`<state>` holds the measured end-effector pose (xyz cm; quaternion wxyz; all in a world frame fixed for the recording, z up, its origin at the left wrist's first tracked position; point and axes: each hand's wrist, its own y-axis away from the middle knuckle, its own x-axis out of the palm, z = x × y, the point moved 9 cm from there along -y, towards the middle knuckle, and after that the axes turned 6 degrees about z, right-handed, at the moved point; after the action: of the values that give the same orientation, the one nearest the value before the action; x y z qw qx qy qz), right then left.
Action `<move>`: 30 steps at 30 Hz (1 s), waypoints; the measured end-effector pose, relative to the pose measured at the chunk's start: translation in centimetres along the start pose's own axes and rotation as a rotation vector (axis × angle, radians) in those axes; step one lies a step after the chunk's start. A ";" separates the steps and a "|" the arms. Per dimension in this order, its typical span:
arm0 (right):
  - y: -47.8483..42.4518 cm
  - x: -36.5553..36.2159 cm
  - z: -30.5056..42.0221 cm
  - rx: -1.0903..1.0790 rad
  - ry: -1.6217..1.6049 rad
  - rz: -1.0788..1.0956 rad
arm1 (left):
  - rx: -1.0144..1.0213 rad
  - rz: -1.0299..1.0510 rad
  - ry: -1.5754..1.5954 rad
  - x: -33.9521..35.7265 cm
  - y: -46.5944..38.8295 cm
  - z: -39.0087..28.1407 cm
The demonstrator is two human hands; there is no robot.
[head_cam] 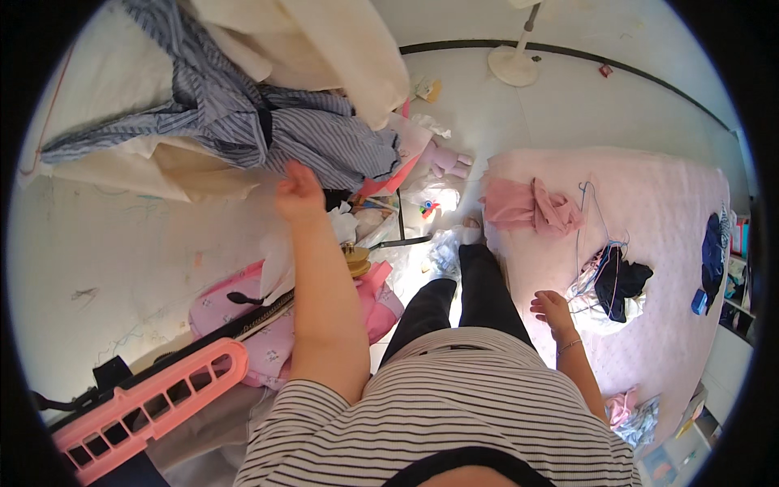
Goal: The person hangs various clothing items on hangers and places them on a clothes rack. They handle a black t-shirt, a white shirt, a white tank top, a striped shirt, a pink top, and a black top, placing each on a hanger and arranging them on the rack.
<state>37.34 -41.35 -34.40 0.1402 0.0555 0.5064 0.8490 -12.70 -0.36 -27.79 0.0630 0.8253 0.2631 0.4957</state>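
A blue-and-white striped garment with dark trim hangs at the upper left, beside cream cloth. My left hand is raised at the garment's lower edge. Its fingers are loosely bent and blurred, and nothing shows in them; whether they touch the cloth I cannot tell. My right hand hovers by the near side of the bed, empty, fingers apart. Just right of it lies a pile of wire hangers with a black garment and white cloth.
A folded pink cloth lies on the bed. Plastic bags and a plush toy litter the floor near my feet. At left are a pink backpack and a pink plastic rack. A fan base stands at the back.
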 end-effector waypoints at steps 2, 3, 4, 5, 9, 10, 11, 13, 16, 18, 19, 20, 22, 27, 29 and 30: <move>0.1 1.0 0.3 -0.032 0.062 0.034 | 0.232 -0.055 -1.014 -2.5 1.6 -1.8; 0.0 1.6 0.6 -0.029 0.089 0.044 | 0.481 0.062 -1.761 0.2 3.6 -2.2; -0.5 2.1 1.4 -0.053 0.129 0.050 | 0.478 0.043 -1.966 0.0 4.5 -1.5; -1.0 2.6 2.0 -0.093 0.164 0.059 | 0.458 0.026 -2.182 1.1 6.4 -0.7; -4.8 5.6 6.2 -0.302 0.354 0.158 | -0.431 0.371 -2.601 -4.0 9.8 3.4; -5.7 6.8 7.6 -0.349 0.421 0.188 | -0.398 0.390 -2.686 -4.6 11.3 3.5; -6.1 8.7 9.5 -0.396 0.482 0.215 | -0.356 0.442 -2.734 -4.4 13.0 3.7; -6.3 13.2 12.6 -0.476 0.495 0.359 | -0.254 0.566 -2.777 -4.3 15.8 4.3; -7.0 20.5 15.3 -0.634 0.690 0.478 | -0.062 0.822 -2.781 -4.7 19.1 5.1; -8.4 25.3 14.3 -0.473 0.597 0.640 | -0.038 0.918 -2.737 -4.5 21.1 5.3; -9.2 27.2 14.0 -0.480 0.675 0.593 | -0.085 0.929 -2.695 -3.4 22.1 5.1; -9.7 28.9 13.1 -0.369 0.578 0.620 | -0.136 0.933 -2.652 -2.8 23.1 4.8; -8.1 30.0 12.6 -0.024 0.453 0.565 | -0.075 0.945 -2.594 -2.5 24.5 4.5; -8.4 31.2 8.3 0.280 -0.121 0.587 | 0.038 0.979 -2.469 -1.4 27.2 3.6; -8.2 31.1 7.4 0.357 -0.155 0.665 | 0.177 0.979 -2.386 -0.8 28.1 3.0; -7.9 31.1 8.0 0.305 -0.196 0.685 | 0.159 0.977 -2.383 -1.2 28.4 3.0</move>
<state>10.99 -21.92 -38.96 -0.1135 0.3227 0.5632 0.7522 -0.06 -24.69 -19.86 0.0216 0.7680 -0.2539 -0.5876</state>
